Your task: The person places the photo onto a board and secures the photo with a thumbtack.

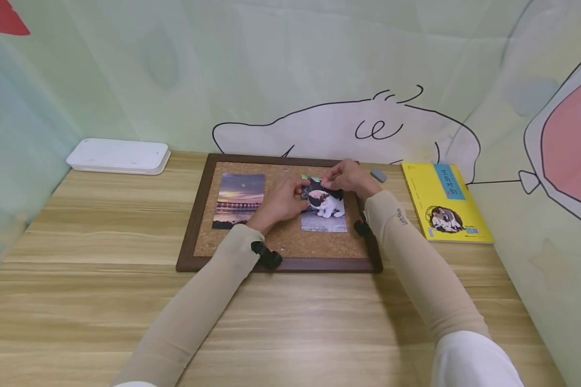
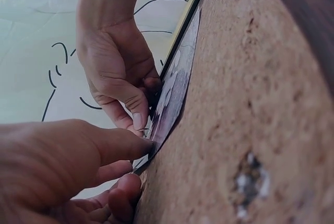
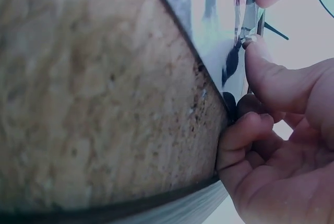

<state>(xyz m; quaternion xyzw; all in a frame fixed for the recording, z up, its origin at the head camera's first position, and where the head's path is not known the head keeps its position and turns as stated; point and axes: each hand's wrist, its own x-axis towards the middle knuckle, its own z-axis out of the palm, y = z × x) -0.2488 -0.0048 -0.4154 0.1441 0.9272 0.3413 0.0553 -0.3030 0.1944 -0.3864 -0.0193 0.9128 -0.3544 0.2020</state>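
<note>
A photo of a black-and-white cat (image 1: pixel 323 221) lies on the right half of a brown-framed cork board (image 1: pixel 319 247). My left hand (image 1: pixel 282 200) holds its left side, with thumb and fingertips at the edge. Over the photo's top edge, my right hand (image 1: pixel 352 178) pinches a small clear push pin (image 3: pixel 250 40) between thumb and forefinger. The left wrist view shows both hands' fingertips close together at the photo's upper end. A sunset photo (image 1: pixel 239 194) sits on the board's left half, beside my left hand.
Behind the board's left corner is a white case (image 1: pixel 118 156) against the wall. A small grey block (image 1: pixel 378 175) lies past the board's right corner, and a yellow book (image 1: pixel 445 207) lies farther right. All rest on a wood-grain table (image 1: pixel 101 258).
</note>
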